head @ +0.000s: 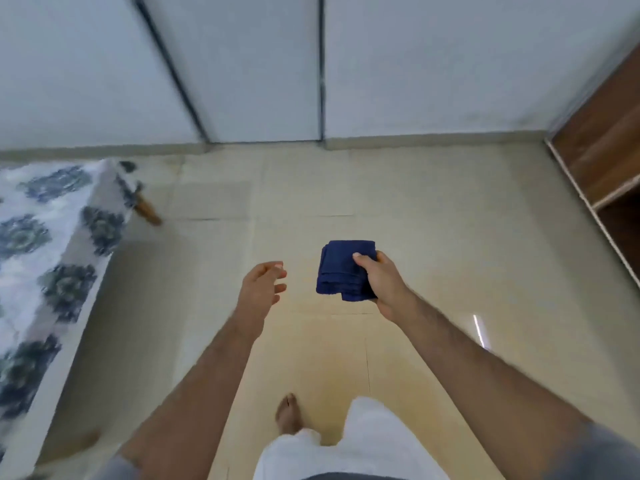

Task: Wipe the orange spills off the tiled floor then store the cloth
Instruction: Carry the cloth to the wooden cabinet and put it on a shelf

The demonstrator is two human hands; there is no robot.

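Right hand (382, 284) grips a folded cloth (343, 270), thumb lying across its top face and the other fingers curled underneath, out of sight. Held in the air above the tiled floor (433, 220), the cloth touches nothing but that hand. It is a deep navy blue, thick and soft-looking like towelling, folded into a compact, roughly square pad. Several stacked layers show along its near and left edges, and one lower corner hangs a little below the rest. No stain is visible on the side facing the camera.

Left hand (263, 284) hangs free just beside the cloth without touching it, its fingers loosely bent and slightly apart, holding nothing. Both forearms are bare and reach forward from the bottom edge of the view.

Below them are white trousers (349, 445) and one bare foot (289, 412) planted on the floor. The tiles are pale cream and glossy, with a faint warm yellowish tint in the middle strip; whether that is spill or reflection is not clear. A bed with a patterned sheet (45, 244) runs along the floor's left edge, white cupboard doors (263, 64) stand along its far edge, and a brown wooden shelf unit (609, 147) sits at the far right corner.
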